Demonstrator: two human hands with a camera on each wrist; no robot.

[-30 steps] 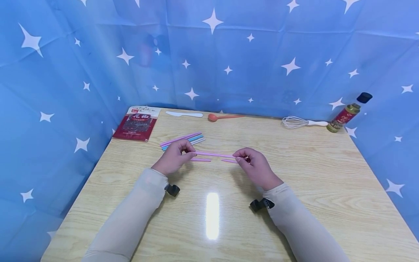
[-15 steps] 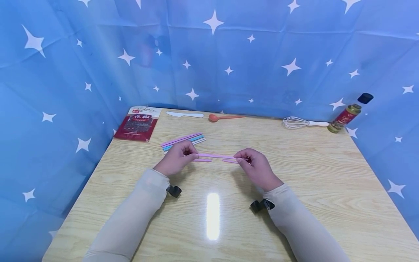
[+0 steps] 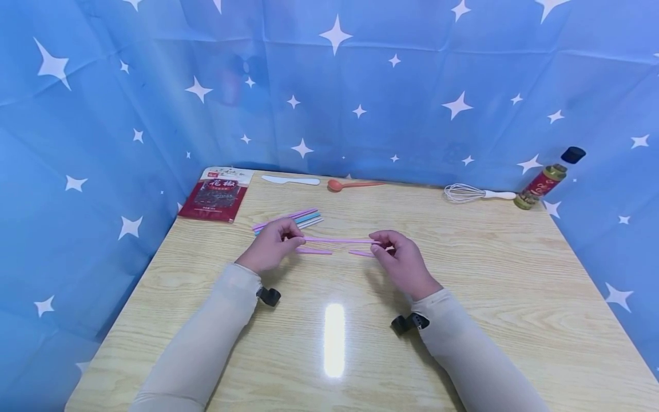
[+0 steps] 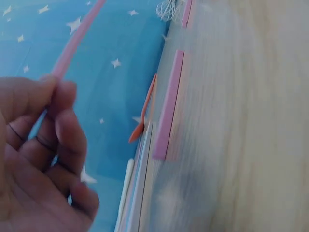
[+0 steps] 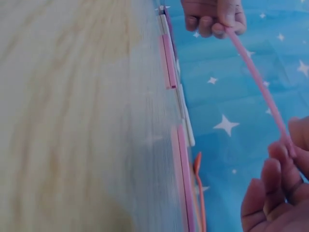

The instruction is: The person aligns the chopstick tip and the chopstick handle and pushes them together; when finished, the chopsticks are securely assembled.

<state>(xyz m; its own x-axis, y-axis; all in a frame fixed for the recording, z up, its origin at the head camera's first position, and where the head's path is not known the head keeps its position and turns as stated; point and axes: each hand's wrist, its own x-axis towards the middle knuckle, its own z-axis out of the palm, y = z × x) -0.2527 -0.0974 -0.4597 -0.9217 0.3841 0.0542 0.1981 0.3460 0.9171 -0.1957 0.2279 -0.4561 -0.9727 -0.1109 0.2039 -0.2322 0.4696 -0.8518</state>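
Note:
A pink chopstick [image 3: 337,240] is held level above the table between the two hands. In the left wrist view, my left hand [image 4: 43,145] pinches it between thumb and forefinger. At the other end, my right hand [image 5: 280,188] has the chopstick's tip between thumb and fingers in the right wrist view. Below it on the table lie two pink pieces, one [image 3: 316,251] by the left hand and one [image 3: 360,253] by the right, each partly hidden in the head view. Behind my left hand [image 3: 273,243] lie several pink, blue and whitish chopsticks [image 3: 307,217].
Along the back edge of the wooden table [image 3: 463,263] lie a red packet [image 3: 213,200], a white knife [image 3: 290,180], an orange spoon [image 3: 337,185] and a whisk [image 3: 465,193]. A bottle with a black cap [image 3: 540,182] stands at the back right corner.
My left hand has shifted slightly left. The chopstick has slid left with it, and its right end now shows at my right fingers. The right hand has barely moved.

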